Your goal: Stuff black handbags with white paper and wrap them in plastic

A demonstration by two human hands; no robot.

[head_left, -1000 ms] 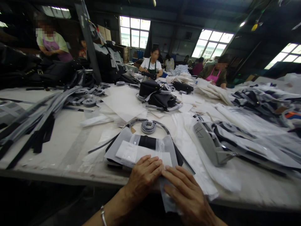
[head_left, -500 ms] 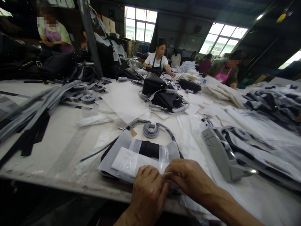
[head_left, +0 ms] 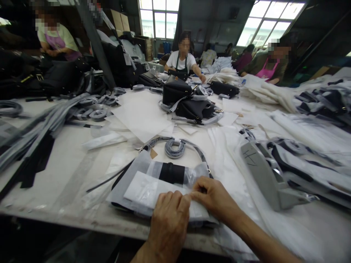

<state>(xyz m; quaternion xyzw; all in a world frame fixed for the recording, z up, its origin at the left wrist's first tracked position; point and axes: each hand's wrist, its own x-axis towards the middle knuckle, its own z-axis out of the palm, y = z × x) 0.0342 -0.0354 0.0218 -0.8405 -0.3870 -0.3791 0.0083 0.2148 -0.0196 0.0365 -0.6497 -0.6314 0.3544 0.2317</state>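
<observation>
A black handbag (head_left: 175, 173) lies flat near the table's front edge, its front partly covered by thin white wrapping (head_left: 202, 210) and a white packet (head_left: 141, 188). Its arched strap is wrapped in film, with a coil of wrapped strap (head_left: 174, 148) inside the arch. My left hand (head_left: 171, 219) is closed, fingers bent over the wrapping at the bag's lower middle. Touching it from the right, my right hand (head_left: 215, 197) pinches the wrapping between thumb and fingers. The fingertips meet, and the exact edge they hold is partly hidden.
A grey tape dispenser (head_left: 259, 175) stands to the right, near white plastic bags (head_left: 229, 160). Wrapped straps (head_left: 52, 128) lie at left. White paper sheets (head_left: 142, 113) and black handbags (head_left: 178, 91) sit farther back. Several people work around the table, one in a dark apron (head_left: 181, 64) opposite.
The view has tilted down slightly. My right hand has shifted up a little against the bag, and the white wrapping now lies flatter over the bag's lower right. Both hands stay together.
</observation>
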